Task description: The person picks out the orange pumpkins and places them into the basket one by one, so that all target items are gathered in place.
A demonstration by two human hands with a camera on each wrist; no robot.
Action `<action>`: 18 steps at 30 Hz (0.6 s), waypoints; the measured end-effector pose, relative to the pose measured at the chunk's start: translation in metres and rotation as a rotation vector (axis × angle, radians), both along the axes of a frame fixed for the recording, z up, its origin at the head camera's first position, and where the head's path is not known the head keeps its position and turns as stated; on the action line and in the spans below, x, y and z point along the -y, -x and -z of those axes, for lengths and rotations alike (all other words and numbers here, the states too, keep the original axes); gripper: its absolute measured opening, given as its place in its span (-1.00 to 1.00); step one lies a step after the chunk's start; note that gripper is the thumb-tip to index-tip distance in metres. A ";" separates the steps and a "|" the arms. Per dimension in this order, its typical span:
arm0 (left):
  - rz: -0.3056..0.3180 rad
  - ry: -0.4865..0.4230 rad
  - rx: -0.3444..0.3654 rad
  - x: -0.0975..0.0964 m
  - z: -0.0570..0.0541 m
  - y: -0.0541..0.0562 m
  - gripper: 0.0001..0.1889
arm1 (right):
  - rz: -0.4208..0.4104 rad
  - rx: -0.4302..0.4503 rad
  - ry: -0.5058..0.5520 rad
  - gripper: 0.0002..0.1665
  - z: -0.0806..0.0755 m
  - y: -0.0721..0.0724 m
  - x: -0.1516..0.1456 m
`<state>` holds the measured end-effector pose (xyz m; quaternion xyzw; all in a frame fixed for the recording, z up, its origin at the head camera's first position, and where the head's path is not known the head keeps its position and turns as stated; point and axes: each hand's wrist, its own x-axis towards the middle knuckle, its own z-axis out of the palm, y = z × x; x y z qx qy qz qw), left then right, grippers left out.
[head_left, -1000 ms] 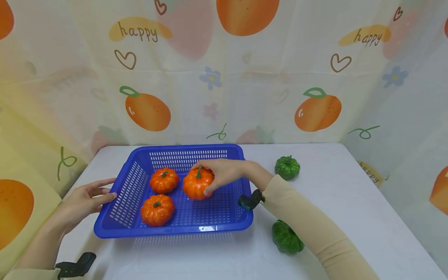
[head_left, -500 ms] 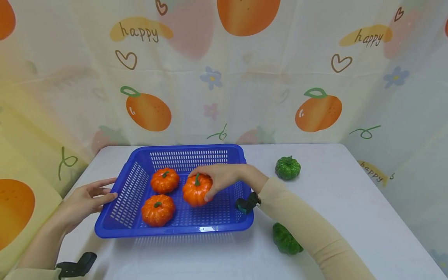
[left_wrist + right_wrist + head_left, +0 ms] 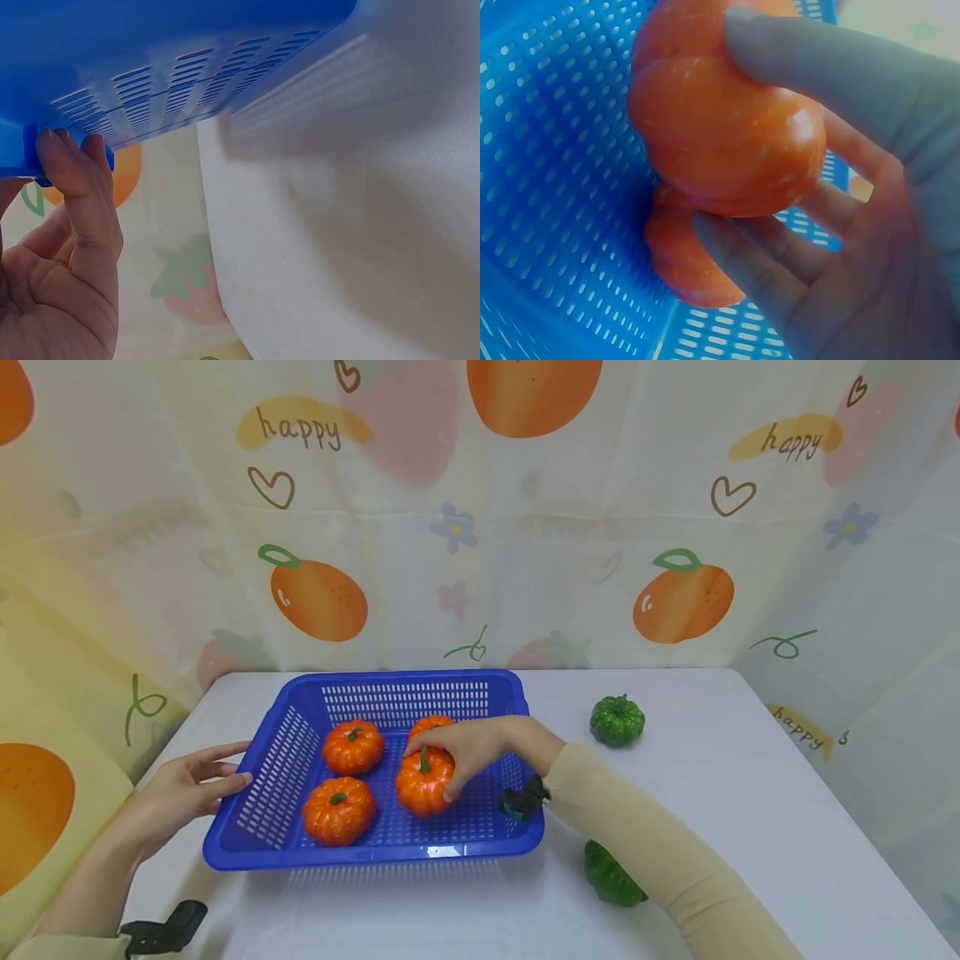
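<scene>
In the head view, a blue plastic basket [image 3: 330, 858] with slotted walls is raised at a tilt over the white table. My left hand [image 3: 183, 789] grips its left rim; the left wrist view has the fingertips [image 3: 56, 142] against the rim. Inside, my right hand [image 3: 480, 747] holds an orange toy pumpkin [image 3: 423, 785] with a green stem, thumb and fingers around its sides. Just behind that one, another orange pumpkin [image 3: 431, 724] is partly covered by the hand. Two more, a rear pumpkin [image 3: 352, 747] and a front pumpkin [image 3: 339, 811], lie in the left half.
Right of the basket stands a green pumpkin [image 3: 617, 721] towards the back of the white table [image 3: 750, 793]. A second green pumpkin [image 3: 611, 875] lies nearer, partly hidden by the right sleeve [image 3: 660, 843]. A fruit-patterned cloth [image 3: 525, 568] hangs behind the table.
My right hand has drawn the held pumpkin towards the basket's front, and the orange pumpkin behind it has come into sight. The left hand and basket stay nearly still.
</scene>
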<state>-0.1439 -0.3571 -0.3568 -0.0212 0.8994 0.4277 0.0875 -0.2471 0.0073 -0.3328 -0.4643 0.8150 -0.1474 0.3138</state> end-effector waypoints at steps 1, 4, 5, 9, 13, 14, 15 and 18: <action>0.001 0.001 0.000 0.000 0.000 0.000 -0.29 | -0.003 0.003 -0.004 -0.19 0.000 0.000 0.001; 0.002 0.001 0.000 0.000 0.000 0.000 -0.29 | -0.014 0.015 -0.028 -0.18 0.001 -0.001 0.002; 0.003 0.000 0.000 0.000 0.000 -0.001 -0.29 | -0.015 0.023 -0.037 -0.17 0.002 -0.001 0.002; 0.002 -0.002 -0.002 0.000 0.000 0.000 -0.29 | -0.017 0.032 -0.076 -0.15 0.004 -0.001 0.004; 0.001 0.007 -0.006 0.000 0.000 0.000 -0.29 | -0.010 0.037 -0.107 -0.15 0.007 -0.001 0.006; 0.001 0.007 -0.006 0.000 0.000 0.000 -0.29 | -0.010 0.038 -0.113 -0.15 0.008 -0.001 0.006; 0.001 0.009 -0.006 0.000 0.000 0.000 -0.29 | -0.010 0.039 -0.118 -0.15 0.008 -0.001 0.006; 0.001 0.007 -0.002 -0.001 -0.001 0.000 -0.29 | -0.009 0.035 -0.130 -0.15 0.010 -0.002 0.008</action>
